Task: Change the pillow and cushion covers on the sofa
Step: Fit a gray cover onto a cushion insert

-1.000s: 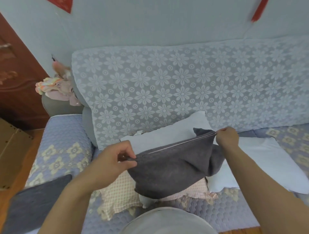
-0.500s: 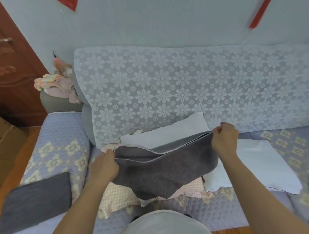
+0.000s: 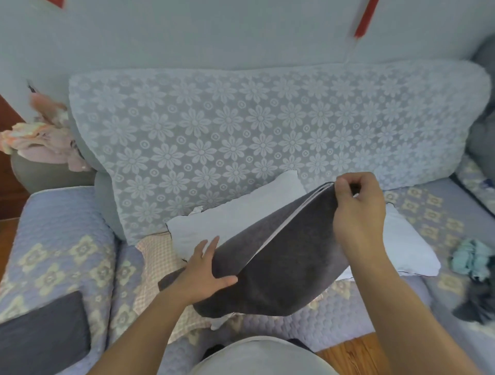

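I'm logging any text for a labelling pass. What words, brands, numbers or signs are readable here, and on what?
None can be read.
Red strip on the wall: blurred, no characters legible.
Red paper corner at top left: cropped, nothing legible.
Grey cover, white pillow: no label visible.

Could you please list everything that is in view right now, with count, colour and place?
grey cover: one, dark grey, held above the seat's middle
white pillows: two, white, behind and beside the grey cover
checked cloth: one, pink check, on the seat under the grey cover
lace throw: one, pale floral, over the sofa back
dark cushion: one, dark grey, lower left
clothes pile: one, pink, on the left armrest
teal cloth: one, teal, on the seat, right
left hand: flat against the grey cover's left end
right hand: pinching the grey cover's top edge
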{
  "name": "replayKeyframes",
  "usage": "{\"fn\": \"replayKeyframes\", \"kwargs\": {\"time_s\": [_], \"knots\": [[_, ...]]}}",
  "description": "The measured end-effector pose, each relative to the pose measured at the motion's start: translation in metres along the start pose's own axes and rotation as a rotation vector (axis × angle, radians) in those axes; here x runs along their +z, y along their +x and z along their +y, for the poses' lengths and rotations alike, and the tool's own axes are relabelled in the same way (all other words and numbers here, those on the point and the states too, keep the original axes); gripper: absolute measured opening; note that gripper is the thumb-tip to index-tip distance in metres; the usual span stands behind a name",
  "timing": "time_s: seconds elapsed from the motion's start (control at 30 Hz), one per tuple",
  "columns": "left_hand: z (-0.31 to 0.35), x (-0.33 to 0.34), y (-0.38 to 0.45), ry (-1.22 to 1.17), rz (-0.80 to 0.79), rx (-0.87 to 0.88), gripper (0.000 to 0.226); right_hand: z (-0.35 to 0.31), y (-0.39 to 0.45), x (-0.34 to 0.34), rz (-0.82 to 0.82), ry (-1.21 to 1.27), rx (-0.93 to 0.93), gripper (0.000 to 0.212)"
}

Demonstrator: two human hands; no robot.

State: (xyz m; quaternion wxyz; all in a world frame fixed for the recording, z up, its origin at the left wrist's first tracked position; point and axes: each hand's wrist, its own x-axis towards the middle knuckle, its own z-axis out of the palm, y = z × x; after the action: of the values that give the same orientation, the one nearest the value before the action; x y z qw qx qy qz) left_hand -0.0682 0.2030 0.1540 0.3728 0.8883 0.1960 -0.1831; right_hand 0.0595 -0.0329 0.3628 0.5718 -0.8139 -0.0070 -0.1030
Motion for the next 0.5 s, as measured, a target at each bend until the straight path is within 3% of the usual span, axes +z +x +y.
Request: {"fn": "replayKeyframes", "kwargs": {"time_s": [0.1,0.2,0.27,0.4,0.5], "knots": [[0.020,0.030,-0.023,-0.011,0.303,0.049,0.106,-0.004,-0.002,-0.002,-0.005,0.010,0.004,0.007],[0.039,0.043,-0.031,0.034,0.567,0.200,0.061,-0.010,-0.007,0.004,-0.045,0.035,0.007,0.008],[0.042,0.034,-0.025,0.082,0.603,0.192,0.042,-0.016,-0.009,0.009,-0.059,0.052,-0.007,0.008],[0.035,0.009,-0.013,0.027,0.572,0.100,0.029,-0.025,-0.010,0.015,-0.064,0.091,-0.034,0.008],[0.030,0.000,-0.015,-0.019,0.661,0.031,0.006,-0.029,-0.009,0.016,-0.033,0.100,-0.051,0.008]]}}
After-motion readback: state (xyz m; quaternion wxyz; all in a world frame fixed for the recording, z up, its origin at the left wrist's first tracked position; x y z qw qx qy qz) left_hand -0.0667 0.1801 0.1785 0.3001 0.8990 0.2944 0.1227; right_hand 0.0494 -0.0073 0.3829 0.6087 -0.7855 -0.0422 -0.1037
